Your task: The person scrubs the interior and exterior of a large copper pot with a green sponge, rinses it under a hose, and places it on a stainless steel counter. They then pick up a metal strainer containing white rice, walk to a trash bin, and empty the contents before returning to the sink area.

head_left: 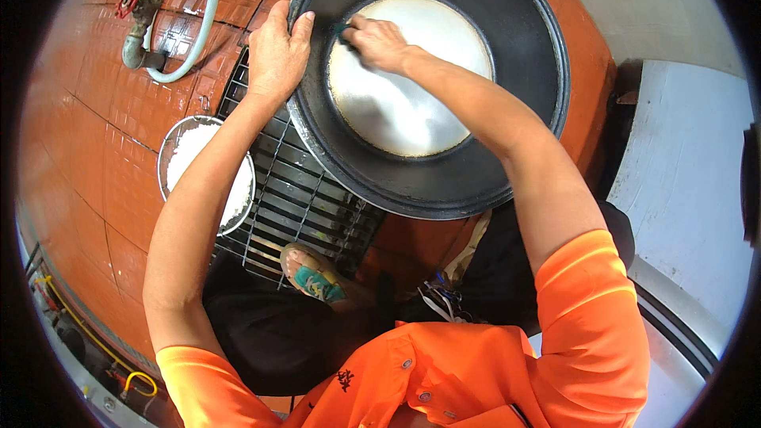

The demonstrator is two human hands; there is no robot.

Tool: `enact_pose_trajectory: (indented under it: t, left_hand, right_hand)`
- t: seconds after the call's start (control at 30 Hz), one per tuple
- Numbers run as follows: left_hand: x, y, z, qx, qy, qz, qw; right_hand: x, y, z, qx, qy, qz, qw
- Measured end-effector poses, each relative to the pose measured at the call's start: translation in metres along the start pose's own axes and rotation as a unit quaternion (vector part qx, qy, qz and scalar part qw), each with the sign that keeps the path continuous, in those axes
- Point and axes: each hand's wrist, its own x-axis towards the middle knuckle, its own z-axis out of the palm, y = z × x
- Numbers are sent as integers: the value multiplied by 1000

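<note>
A large round pot (523, 55) with dark inner walls and a shiny silver bottom is tilted so that its inside faces me. My left hand (279, 54) grips its left rim, thumb over the edge and fingers around the outside. Inside the pot, my right hand (380, 43) is closed on a dark green scouring pad (343, 32), pressed at the upper left of the silver bottom. That hand is slightly blurred, and most of the pad is hidden under its fingers. A brownish ring runs around the edge of the bottom.
Below the pot a black metal drain grate (293, 190) lies in the wet orange tile floor (87, 158). A round container (250, 190) of white grainy stuff stands left of it. A red-handled tap (128, 2) with a pale hose (208, 28) is at upper left. My shoe (313, 273) is by the grate.
</note>
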Motion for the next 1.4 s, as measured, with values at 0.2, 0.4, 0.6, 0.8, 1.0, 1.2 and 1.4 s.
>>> enact_pose_trajectory:
  t: [0.2,0.4,0.6,0.8,1.0,1.2,1.4]
  left_hand:
    - [0,-3,2,2,19,3,1000]
    - [1,-9,5,-7,23,30,999]
    - [1,-1,0,10,7,9,1000]
    - [0,-1,4,8,22,16,1000]
    - [4,-10,3,26,-1,27,999]
    - [-2,-6,4,11,22,17,1000]
    - [1,2,3,78,-26,5,997]
  right_hand:
    - [-85,-42,25,-48,-164,-118,978]
    - [-24,-40,63,86,11,-87,992]
    - [-6,85,-11,-168,44,69,982]
    - [-160,48,-3,-172,-98,-70,978]
    - [-137,-25,16,-42,-128,-181,974]
    - [-142,57,-39,-132,-175,85,972]
    - [-111,-31,26,-35,-48,-198,978]
